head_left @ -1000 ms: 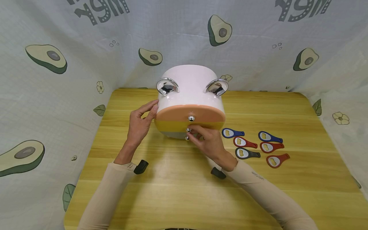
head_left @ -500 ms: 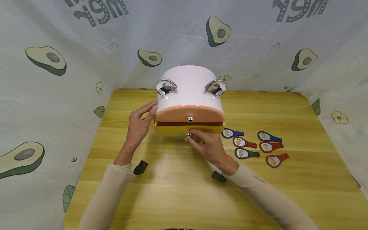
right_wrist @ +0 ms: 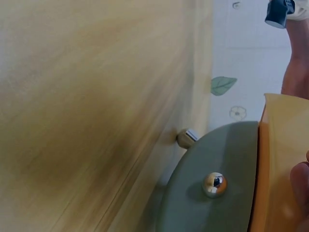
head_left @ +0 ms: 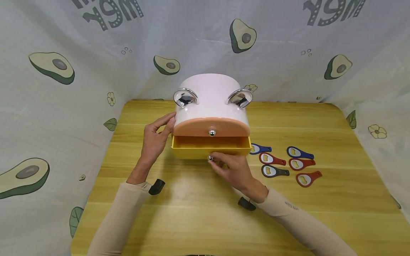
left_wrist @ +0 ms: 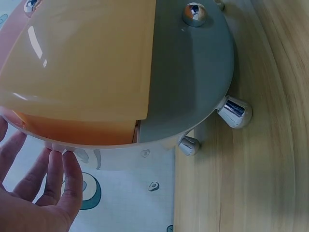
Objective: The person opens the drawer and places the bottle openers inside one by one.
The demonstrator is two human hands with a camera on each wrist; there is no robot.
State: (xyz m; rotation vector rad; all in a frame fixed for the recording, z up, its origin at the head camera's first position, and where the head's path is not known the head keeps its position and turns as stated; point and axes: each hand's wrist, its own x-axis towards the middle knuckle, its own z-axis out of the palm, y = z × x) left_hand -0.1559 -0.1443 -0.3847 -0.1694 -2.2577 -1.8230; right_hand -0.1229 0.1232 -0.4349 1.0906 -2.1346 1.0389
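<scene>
A rounded white storage box (head_left: 211, 96) with two silver ear-like rings stands at the table's back middle. Its peach top drawer (head_left: 195, 127) is closed. Below it, the yellow middle drawer (head_left: 189, 153) is pulled out, and no items show in its visible interior. My right hand (head_left: 236, 171) pinches that drawer's silver knob (head_left: 210, 158) between thumb and fingers. Against the box's left side rest the fingertips of my left hand (head_left: 154, 140), its fingers fairly straight. The grey-green bottom drawer (left_wrist: 193, 72) is closed in the left wrist view, with its own round knob (left_wrist: 194, 14).
Several bottle openers lie right of the box, among them a blue one (head_left: 300, 153), a red one (head_left: 272, 159) and a dark grey one (head_left: 274, 171). An avocado-print cloth (head_left: 205, 39) hangs behind the wooden table (head_left: 192, 220).
The yellow drawer has slid out toward me, with my right hand drawing back on its knob. My left hand has stayed at the box's left side.
</scene>
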